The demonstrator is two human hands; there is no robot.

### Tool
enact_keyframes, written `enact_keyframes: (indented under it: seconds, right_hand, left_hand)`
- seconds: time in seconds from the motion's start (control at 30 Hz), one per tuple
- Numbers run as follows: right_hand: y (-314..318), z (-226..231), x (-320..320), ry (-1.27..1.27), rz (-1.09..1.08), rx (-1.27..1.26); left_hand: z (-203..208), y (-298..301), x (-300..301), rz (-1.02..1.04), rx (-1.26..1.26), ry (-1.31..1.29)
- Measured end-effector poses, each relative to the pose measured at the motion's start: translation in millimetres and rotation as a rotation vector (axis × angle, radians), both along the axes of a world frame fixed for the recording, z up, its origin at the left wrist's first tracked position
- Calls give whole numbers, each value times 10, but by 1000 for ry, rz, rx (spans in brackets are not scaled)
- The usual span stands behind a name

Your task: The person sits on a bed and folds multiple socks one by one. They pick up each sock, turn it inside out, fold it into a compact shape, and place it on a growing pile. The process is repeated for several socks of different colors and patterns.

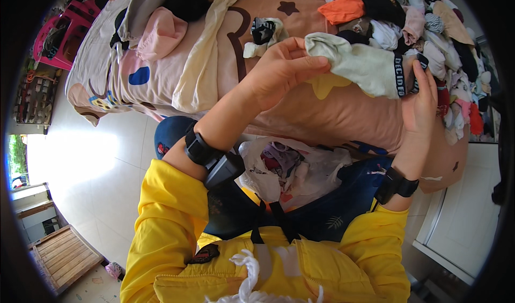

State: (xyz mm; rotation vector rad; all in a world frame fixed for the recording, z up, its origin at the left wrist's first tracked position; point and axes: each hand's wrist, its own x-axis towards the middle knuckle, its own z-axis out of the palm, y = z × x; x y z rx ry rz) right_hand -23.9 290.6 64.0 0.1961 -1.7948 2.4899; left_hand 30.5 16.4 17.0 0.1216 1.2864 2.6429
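Pale sock (362,67), held lengthwise
My left hand (278,71) pinches the toe (317,45), my right hand (420,105) clasps the cuff (398,76), seemingly to keep it spread.

A home is indicated by the patterned bedspread (306,118), by clothes (381,8) heaped around its far right corner, and by the tiled floor (102,204).
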Motion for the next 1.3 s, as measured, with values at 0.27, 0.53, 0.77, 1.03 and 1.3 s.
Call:
enact_keyframes:
  seconds: [0.27, 0.53, 0.77, 1.03, 1.3]
  right_hand:
    - [-117, 89, 84, 47, -98, 29]
    - [-26, 94, 102, -301, 175, 614]
    - [-31, 30, 44, -8, 10, 1460]
    - [-622, -106, 390, 550, 4, 857]
    - [-1003, -237, 640, 19, 438, 101]
  left_hand:
    - [67, 18, 39, -39, 29, -103]
    - [184, -178, 84, 273, -646, 163]
    - [169, -845, -126, 706, -1021, 448]
    - [170, -697, -101, 423, -555, 218]
    - [219, -271, 64, 152, -483, 547]
